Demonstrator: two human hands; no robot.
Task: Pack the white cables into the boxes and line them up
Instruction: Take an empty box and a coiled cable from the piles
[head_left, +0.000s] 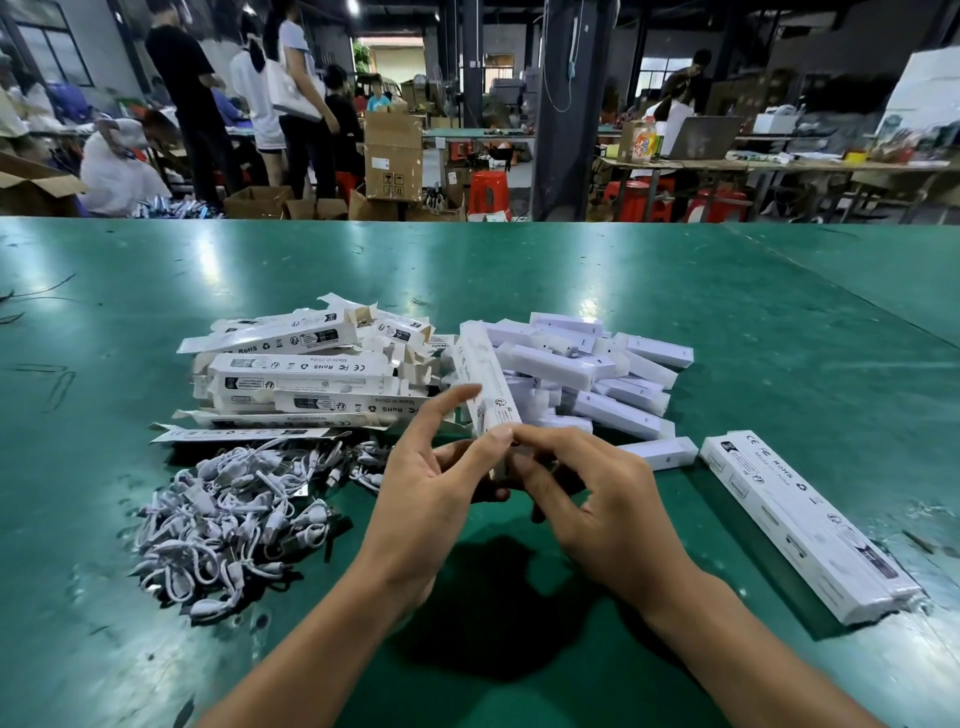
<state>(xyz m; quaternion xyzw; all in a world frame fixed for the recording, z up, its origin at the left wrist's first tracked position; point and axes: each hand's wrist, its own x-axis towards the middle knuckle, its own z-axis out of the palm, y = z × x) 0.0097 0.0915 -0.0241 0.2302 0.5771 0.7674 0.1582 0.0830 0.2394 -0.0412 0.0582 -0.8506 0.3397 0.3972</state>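
Observation:
Both hands hold one long white box (483, 382) upright-tilted above the green table (753, 332). My left hand (431, 488) grips its lower end with thumb and curled fingers, index finger stretched out. My right hand (587, 499) pinches the same end at its near flap. A heap of white cables (234, 514) lies at the near left. Behind it sits a pile of open empty boxes (306, 374). A heap of closed boxes (587, 374) lies in the middle. Packed boxes lined up side by side (800, 519) lie at the right.
Beyond the table's far edge are cardboard cartons (392, 156), red stools (488, 192), a dark pillar (566, 104) and several people standing or sitting at the left. Another worktable with a laptop (701, 137) stands at the back right.

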